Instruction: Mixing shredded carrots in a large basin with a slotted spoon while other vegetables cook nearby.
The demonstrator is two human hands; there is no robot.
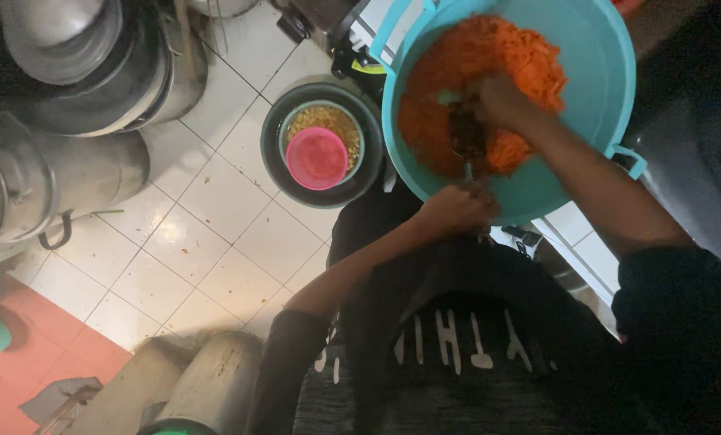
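Head view: left hand (455, 209) grips the teal basin (594, 97) rim at 6 o'clock; right hand (501, 101) is buried in shredded carrot (457, 64) at center, clenched or not I cannot tell.
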